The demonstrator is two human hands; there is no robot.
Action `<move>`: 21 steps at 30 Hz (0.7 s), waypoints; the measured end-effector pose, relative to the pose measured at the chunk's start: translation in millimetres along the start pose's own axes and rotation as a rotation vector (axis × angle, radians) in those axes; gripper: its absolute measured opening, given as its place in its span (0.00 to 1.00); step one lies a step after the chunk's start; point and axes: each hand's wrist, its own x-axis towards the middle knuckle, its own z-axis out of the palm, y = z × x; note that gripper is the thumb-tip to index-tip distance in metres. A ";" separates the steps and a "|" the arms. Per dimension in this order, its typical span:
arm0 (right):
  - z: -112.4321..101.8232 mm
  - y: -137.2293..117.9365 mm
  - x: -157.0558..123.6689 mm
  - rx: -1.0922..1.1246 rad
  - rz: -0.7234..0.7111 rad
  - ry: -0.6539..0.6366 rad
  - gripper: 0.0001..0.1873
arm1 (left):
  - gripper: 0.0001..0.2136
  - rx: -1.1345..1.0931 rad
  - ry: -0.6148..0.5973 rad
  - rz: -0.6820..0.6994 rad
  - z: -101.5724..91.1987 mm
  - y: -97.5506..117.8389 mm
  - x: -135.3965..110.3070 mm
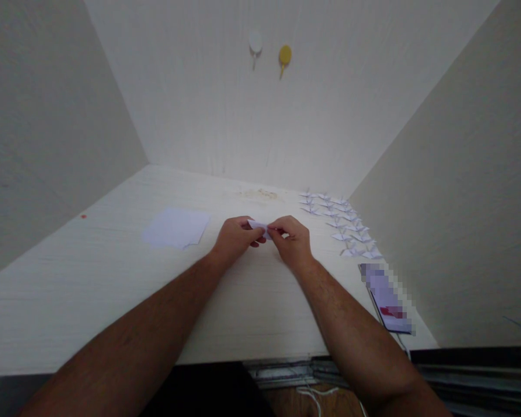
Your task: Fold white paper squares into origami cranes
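Small white paper piece (260, 226) sits mid-bench, just above the surface, pinched from both sides. Left hand (234, 236) grips its left end, right hand (293, 240) its right end. Fingertips of both are closed on the paper and nearly meeting, so the hands are together, not apart.

It looks partly folded, but the shape is too small to read. My read: mid-fold, working a crease on a small origami piece. The next crease calls for fine fingertip pressure and keeping the edges lined up, with one hand anchoring while the other presses.

Around it:
- Stack of flat white sheets (176, 227) lies on the bench (113, 289), to the left and well apart from the hands.
- Rows of finished folded paper figures (342, 226) are lined up to the right, toward the back corner.
- Phone (386, 298) lies near the right front edge, screen blurred.
- Two round hooks, white (255, 43) and yellow (285, 56), are on the back wall.
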 end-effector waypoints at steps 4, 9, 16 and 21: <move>1.3 -3.0 0.8 0.059 0.166 -0.028 0.02 | 0.06 0.062 -0.009 0.025 -1.4 -1.4 0.8; 0.7 -7.6 4.8 0.198 0.430 -0.091 0.07 | 0.06 0.104 -0.032 0.100 -3.8 -6.1 2.7; -1.8 -2.1 3.2 0.085 0.315 -0.095 0.05 | 0.07 0.105 -0.080 0.035 -3.3 1.7 -0.4; -0.3 -0.4 -0.7 0.001 0.105 -0.051 0.04 | 0.06 0.038 -0.066 -0.058 0.0 4.2 -0.7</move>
